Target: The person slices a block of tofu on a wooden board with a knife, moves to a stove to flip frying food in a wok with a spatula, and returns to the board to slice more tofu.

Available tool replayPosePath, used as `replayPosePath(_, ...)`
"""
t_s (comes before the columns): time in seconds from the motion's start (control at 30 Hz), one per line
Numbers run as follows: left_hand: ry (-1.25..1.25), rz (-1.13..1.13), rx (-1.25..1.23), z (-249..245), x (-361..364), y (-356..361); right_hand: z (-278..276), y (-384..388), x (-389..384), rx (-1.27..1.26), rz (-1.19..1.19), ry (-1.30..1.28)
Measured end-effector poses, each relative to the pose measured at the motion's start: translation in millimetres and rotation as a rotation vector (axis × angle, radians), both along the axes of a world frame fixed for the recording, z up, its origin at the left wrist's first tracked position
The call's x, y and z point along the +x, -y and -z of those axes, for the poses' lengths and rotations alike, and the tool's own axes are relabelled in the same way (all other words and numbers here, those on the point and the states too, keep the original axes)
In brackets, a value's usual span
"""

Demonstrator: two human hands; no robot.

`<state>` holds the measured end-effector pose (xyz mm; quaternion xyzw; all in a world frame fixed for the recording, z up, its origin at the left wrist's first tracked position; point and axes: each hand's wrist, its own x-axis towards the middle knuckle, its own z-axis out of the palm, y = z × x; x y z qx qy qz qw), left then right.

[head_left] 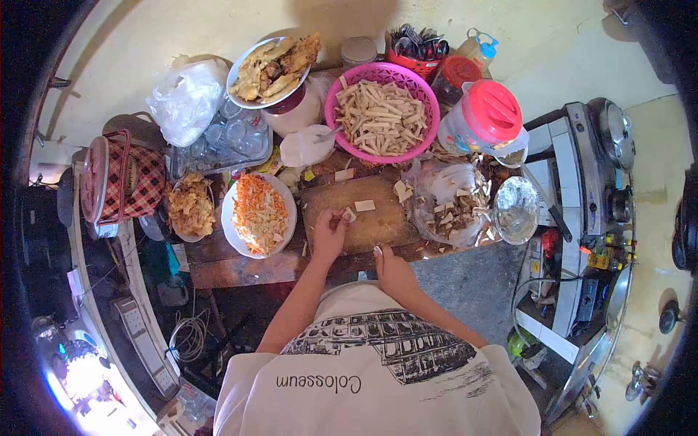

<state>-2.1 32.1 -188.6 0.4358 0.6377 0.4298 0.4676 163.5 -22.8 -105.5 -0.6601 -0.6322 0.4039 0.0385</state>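
Note:
My left hand (330,231) is closed in a pinch on a small pale piece (350,215) over the wooden cutting board (323,200). A flat, pale rectangular slice (364,206) lies on the board just right of those fingertips. At the board's front edge, my right hand (395,270) is closed. A small light tip shows at its fingers, but I cannot make out what it holds. Behind the board stands a pink basket (435,109) heaped with pale cut sticks (382,116).
A plate of shredded carrot and white strips (258,214) is left of the board. To its right lie a plastic bag with scraps (458,207) and a foil-lined bowl (516,211). A pink-lidded jug (494,112) and a fritter bowl (273,69) stand behind. A stove (589,160) is far right.

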Motion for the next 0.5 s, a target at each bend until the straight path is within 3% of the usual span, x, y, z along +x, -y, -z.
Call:
replayPosePath(0.17,-0.032,0.006,0.034,14.0,-3.0,0.4,0.4,-0.1,-1.2,-0.020,-0.008,0.039)
replayPosePath(0.33,-0.123,0.004,0.045,-10.6,0.3,-0.6,2.4,1.8,-2.6,0.035,-0.012,0.068)
replayPosePath(0.5,-0.120,-0.004,0.147,30.2,-5.2,0.5,12.0,1.6,-7.4,0.039,-0.022,0.117)
